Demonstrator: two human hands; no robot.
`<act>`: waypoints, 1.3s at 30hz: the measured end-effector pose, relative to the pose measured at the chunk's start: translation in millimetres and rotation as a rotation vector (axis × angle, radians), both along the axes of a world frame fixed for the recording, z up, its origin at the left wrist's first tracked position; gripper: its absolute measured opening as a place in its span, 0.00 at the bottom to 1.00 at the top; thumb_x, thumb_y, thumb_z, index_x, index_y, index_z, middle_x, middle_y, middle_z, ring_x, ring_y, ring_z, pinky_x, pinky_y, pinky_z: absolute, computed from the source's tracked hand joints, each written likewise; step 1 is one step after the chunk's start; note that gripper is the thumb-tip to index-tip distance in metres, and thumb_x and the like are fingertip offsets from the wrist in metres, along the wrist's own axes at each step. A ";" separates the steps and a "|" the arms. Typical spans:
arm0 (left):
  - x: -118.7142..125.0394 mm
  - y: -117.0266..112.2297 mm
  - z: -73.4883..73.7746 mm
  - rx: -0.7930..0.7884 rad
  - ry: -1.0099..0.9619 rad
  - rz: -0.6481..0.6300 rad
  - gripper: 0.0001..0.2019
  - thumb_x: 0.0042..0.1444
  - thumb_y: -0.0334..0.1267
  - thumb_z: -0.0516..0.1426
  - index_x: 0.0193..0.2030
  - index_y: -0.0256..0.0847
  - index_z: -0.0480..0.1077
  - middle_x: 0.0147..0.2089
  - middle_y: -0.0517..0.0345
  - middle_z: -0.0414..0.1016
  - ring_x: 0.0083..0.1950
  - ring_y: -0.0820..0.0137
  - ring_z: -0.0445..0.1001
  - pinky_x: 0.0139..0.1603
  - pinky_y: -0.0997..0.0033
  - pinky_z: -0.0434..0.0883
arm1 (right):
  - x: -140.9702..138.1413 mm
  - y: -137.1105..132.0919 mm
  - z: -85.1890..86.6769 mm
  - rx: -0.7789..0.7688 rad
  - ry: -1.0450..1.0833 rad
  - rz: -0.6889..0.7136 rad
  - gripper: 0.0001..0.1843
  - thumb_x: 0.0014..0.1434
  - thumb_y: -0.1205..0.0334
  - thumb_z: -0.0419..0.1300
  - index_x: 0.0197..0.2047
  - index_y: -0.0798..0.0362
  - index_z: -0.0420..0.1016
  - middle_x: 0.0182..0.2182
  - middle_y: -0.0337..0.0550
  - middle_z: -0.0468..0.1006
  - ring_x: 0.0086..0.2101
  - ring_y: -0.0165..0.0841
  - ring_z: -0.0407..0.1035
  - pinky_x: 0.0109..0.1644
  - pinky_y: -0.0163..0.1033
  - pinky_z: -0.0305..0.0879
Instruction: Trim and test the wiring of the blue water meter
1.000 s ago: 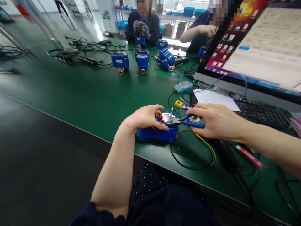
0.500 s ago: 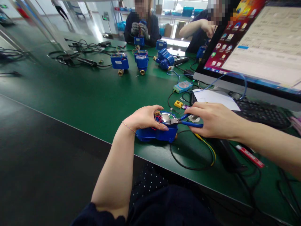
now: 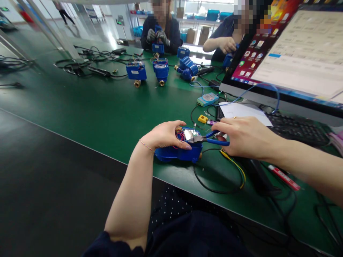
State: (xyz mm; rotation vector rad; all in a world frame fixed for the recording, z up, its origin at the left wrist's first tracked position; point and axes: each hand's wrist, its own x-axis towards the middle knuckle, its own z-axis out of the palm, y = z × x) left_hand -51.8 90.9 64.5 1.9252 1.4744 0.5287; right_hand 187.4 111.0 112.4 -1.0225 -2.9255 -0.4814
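A blue water meter (image 3: 178,154) lies on its side near the front edge of the green table, its electronics housing open. Coloured wires (image 3: 180,134) and a silvery part (image 3: 190,134) show in the opening. My left hand (image 3: 168,135) grips the housing from the left, thumb on the near side and fingers over the far side. In my right hand (image 3: 238,135) is a pair of blue-handled pliers (image 3: 217,141). Their jaws reach into the right end of the opening, by the silvery part. Whether the jaws grip anything cannot be made out.
A monitor (image 3: 297,60), keyboard (image 3: 300,128) and white paper (image 3: 243,113) stand at the right. Several blue meters (image 3: 136,73) are farther back, where two people work. Nearby lie a yellow connector (image 3: 203,119), a light-blue box (image 3: 207,99), a red-and-white tube (image 3: 284,177) and cables (image 3: 222,192).
My hands, the meter and the pliers stay almost in place. Across the table, the co-worker at the right has lowered a hand towards a blue meter.
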 end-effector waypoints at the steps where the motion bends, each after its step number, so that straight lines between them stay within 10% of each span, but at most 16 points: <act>1: -0.1 -0.2 0.3 -0.001 -0.001 -0.001 0.43 0.34 0.56 0.67 0.58 0.44 0.61 0.54 0.50 0.70 0.53 0.57 0.70 0.52 0.62 0.67 | 0.7 1.4 -1.5 -0.018 0.020 0.006 0.12 0.52 0.60 0.54 0.40 0.51 0.72 0.32 0.42 0.75 0.29 0.33 0.67 0.30 0.36 0.53; 27: -1.0 -1.0 0.5 -0.026 -0.030 0.002 0.43 0.34 0.54 0.68 0.58 0.45 0.61 0.53 0.51 0.71 0.52 0.58 0.71 0.52 0.62 0.67 | 4.4 6.7 -5.0 -0.084 0.072 0.103 0.18 0.51 0.57 0.56 0.46 0.53 0.70 0.36 0.43 0.74 0.34 0.36 0.70 0.37 0.39 0.63; 39: -0.5 -1.0 0.5 -0.032 -0.060 -0.005 0.42 0.34 0.53 0.68 0.58 0.44 0.60 0.53 0.49 0.70 0.52 0.57 0.70 0.52 0.61 0.67 | -0.3 -8.2 -5.9 0.231 0.019 0.131 0.12 0.55 0.57 0.53 0.35 0.55 0.72 0.27 0.46 0.74 0.26 0.33 0.66 0.28 0.38 0.50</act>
